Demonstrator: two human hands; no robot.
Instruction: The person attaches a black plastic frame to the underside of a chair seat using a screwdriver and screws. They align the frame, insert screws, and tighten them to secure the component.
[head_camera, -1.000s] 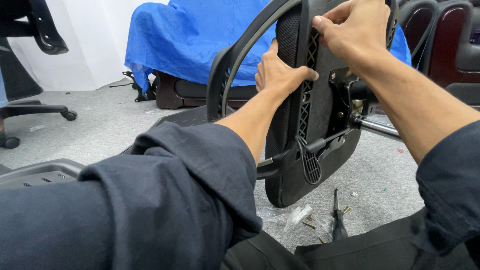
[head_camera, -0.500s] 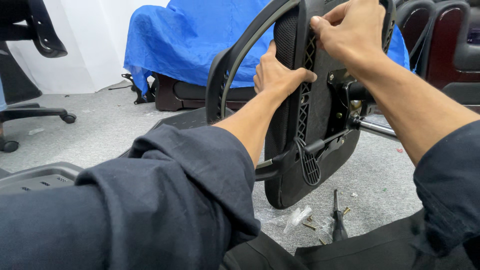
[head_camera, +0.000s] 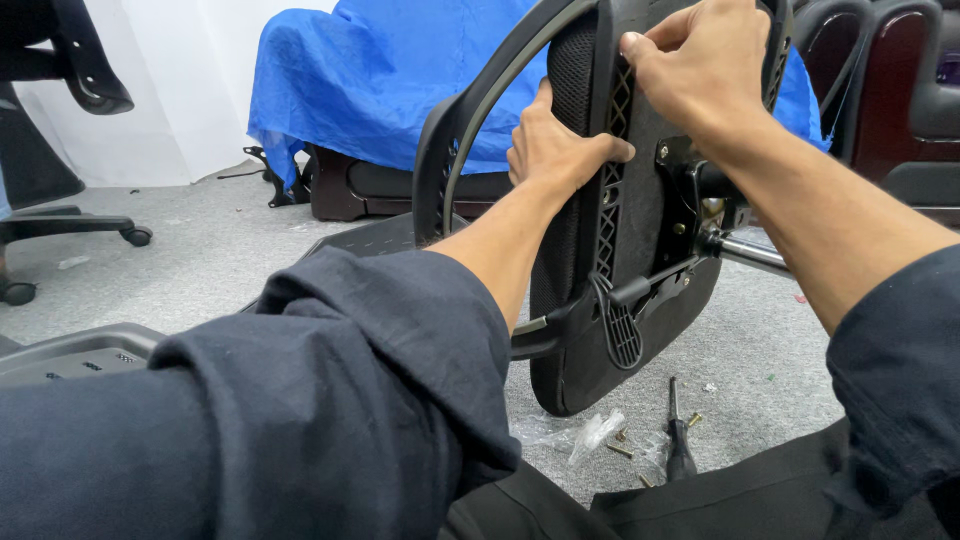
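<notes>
where the grey carpet floor (head_camera: 200, 250) spreads across the room, a big blue sheet (head_camera: 390, 70) drapes over dark furniture at the back, and a black office chair (head_camera: 70, 100) stands on wheels at the far left. nearer, a black chair seat (head_camera: 640, 200) stands tilted up on its edge on the floor in front of the person, its underside facing the camera, with a curved armrest loop (head_camera: 450, 150) on its left side and a metal rod (head_camera: 750, 255) sticking out to the right. a grey plastic part (head_camera: 80, 350) lies low at the left, partly behind the dark sleeve. the left hand (head_camera: 555, 150) grips the seat's left edge, its fingers (head_camera: 610, 150) wrapped around onto the ribbed plastic strip. the right hand (head_camera: 700, 65) is higher, at the seat's top edge, its fingers (head_camera: 640, 45) curled and pressed on the same strip. below the seat, on the floor, a dark screwdriver (head_camera: 678, 440) lies beside a crumpled clear plastic bag (head_camera: 590, 435), with a few small brass screws (head_camera: 620, 450) scattered between and around them.
</notes>
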